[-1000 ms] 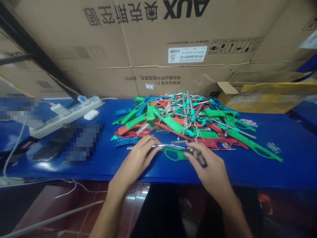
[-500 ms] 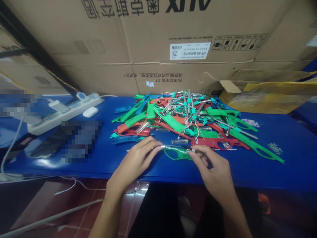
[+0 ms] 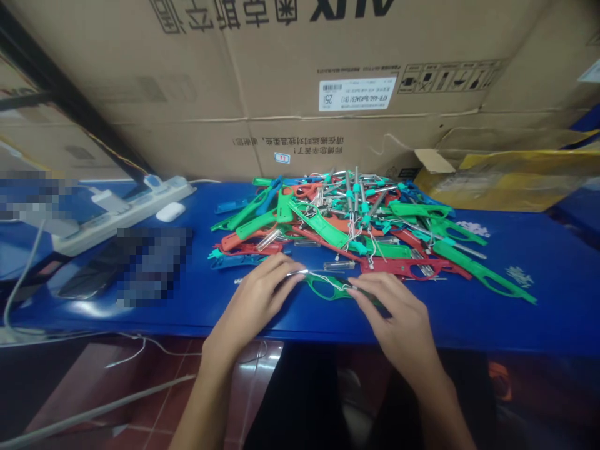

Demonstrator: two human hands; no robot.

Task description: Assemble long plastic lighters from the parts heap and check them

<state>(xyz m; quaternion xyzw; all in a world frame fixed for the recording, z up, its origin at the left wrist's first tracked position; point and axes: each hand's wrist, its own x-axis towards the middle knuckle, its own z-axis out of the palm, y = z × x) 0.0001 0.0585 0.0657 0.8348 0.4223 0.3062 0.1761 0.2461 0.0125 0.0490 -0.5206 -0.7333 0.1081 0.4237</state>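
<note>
Between my hands at the table's front lies a green lighter shell (image 3: 323, 287) with a finger loop. My left hand (image 3: 260, 294) is closed, thumb and fingers pinching the silvery end of a thin metal tube; how far it runs inside the fingers is hidden. White wires (image 3: 330, 279) stretch from there to my right hand (image 3: 394, 306), whose thumb and forefinger pinch them near the shell's right part. The shell's right end is covered by that hand. Just beyond lies a clear fuel tank (image 3: 338, 265), close to a red lighter shell (image 3: 398, 267).
A heap of green, red, orange and blue lighter parts (image 3: 328, 231) with metal tubes and wires lies behind my hands. To the left are a power strip (image 3: 126, 212), a white case (image 3: 170, 212) and a dark phone (image 3: 100, 269). Small pins (image 3: 519, 275) lie right; a cardboard box (image 3: 281, 75) stands behind.
My right hand has shifted slightly left, toward my left hand. The dark piece seen at its fingertips is less visible now. My left hand stays nearly in place.
</note>
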